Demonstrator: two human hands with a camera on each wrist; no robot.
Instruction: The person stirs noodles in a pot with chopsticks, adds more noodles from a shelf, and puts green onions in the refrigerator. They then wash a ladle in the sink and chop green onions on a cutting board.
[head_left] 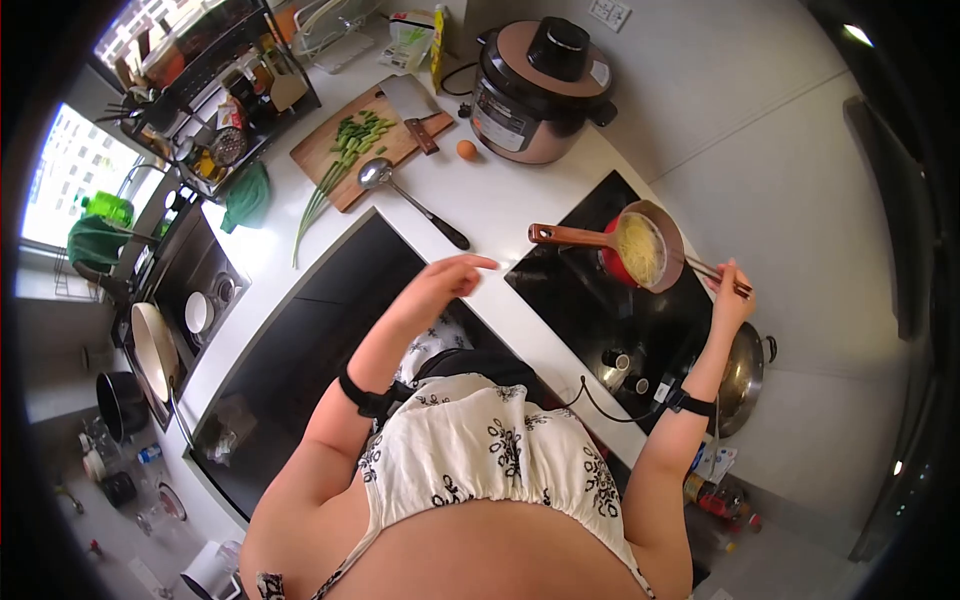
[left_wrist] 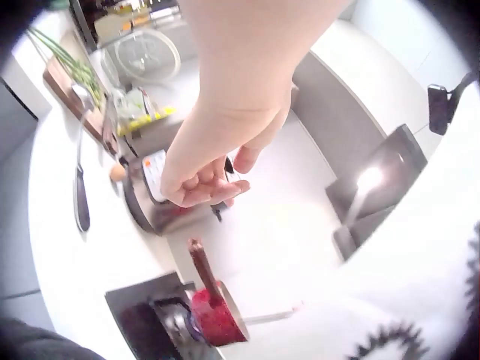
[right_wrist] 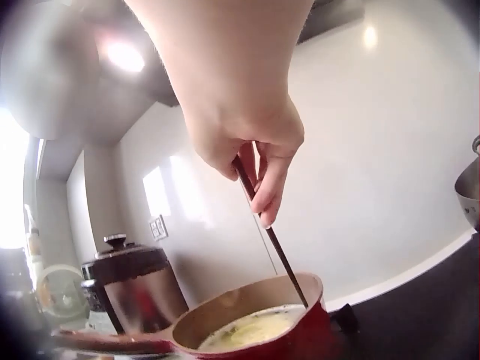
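Note:
My right hand (head_left: 733,295) pinches a pair of dark chopsticks (right_wrist: 276,244) near their upper ends. Their lower ends reach down inside the far wall of a small red saucepan (right_wrist: 309,334). Pale yellow noodles (head_left: 637,250) in liquid fill the lower part of the pan. It sits on the black stove, with its wooden handle (head_left: 570,235) pointing left. My left hand (head_left: 445,288) hovers over the counter's front edge, left of the stove. It holds nothing; its index finger is extended and the other fingers are loosely bent.
Left of the stove lies a ladle (head_left: 377,174) beside a cutting board (head_left: 312,150) with chopped greens and a cleaver (head_left: 405,97). An egg (head_left: 466,150) and an electric pressure cooker (head_left: 510,100) stand behind. A lidded-looking metal wok (head_left: 740,385) is at the stove's right.

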